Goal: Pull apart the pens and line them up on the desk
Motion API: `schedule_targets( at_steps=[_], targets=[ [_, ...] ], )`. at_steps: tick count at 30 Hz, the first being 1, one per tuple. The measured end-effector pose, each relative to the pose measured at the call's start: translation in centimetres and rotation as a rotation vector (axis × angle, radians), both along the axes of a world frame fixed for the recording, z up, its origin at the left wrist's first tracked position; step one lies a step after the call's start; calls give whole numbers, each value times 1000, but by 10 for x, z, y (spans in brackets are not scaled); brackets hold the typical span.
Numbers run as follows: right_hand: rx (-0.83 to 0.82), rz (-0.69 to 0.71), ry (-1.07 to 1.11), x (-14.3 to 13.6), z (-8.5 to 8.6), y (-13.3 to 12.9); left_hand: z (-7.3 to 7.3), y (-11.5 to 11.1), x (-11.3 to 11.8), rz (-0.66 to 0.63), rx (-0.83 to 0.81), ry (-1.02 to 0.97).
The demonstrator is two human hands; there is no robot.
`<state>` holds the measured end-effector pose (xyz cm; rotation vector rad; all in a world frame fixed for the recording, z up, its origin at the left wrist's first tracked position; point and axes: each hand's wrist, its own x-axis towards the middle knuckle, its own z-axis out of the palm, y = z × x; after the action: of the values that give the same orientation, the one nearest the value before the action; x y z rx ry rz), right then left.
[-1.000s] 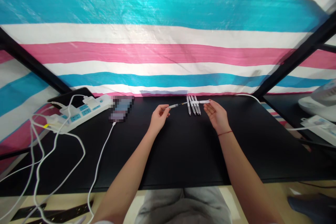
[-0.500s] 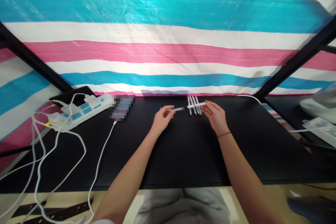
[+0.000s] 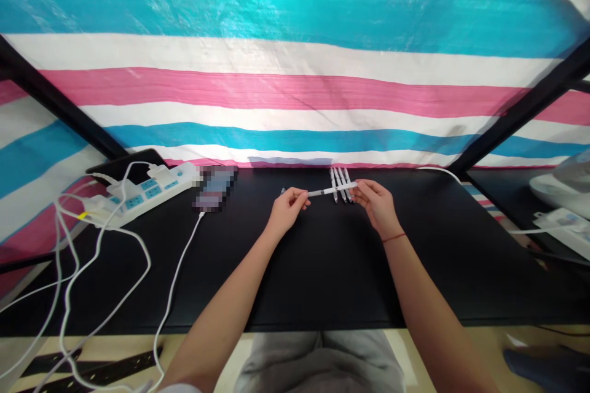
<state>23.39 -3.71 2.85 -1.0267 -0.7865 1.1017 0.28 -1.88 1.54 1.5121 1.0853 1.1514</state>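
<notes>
Nearest, at the bottom edge, is the person's lap in grey trousers. Beyond it a black table spans the view, and two bare forearms reach over it.

The left hand pinches one end of a slim pen between thumb and fingers. The right hand, with a red cord around the wrist, pinches the other end. The pen lies nearly level between them: a greyish section to the left, a white barrel to the right, a dark band where they meet.

Behind the white part, four white pens lie side by side; whether the held pen touches them I cannot tell. A loose pinch or a crooked push could make the sections slip apart or jam, and a low right hand could knock the row askew.

To the left, well apart from the hands, are a phone with a blurred screen and, beyond it, a white power strip with trailing cables. A striped sheet hangs at the back.
</notes>
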Motion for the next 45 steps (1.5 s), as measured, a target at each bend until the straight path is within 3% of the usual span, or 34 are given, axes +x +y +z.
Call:
schedule_targets(
  at_steps=[12, 19, 25, 32, 38, 45],
  targets=[
    [35, 92, -67, 2, 1, -2, -5, 3, -1, 36, 63, -45],
    [28, 44, -170, 1, -3, -1, -3, 3, 0, 32, 56, -52],
    [43, 103, -153, 1, 0, -1, -2, 3, -1, 39, 40, -87],
    [66, 47, -337, 3, -8, 2, 0, 3, 0, 37, 38, -70],
    [65, 67, -230, 2, -3, 0, -1, 3, 0, 45, 24, -102],
    [76, -14, -372, 1, -5, 2, -2, 3, 1, 27, 19, -99]
  ],
)
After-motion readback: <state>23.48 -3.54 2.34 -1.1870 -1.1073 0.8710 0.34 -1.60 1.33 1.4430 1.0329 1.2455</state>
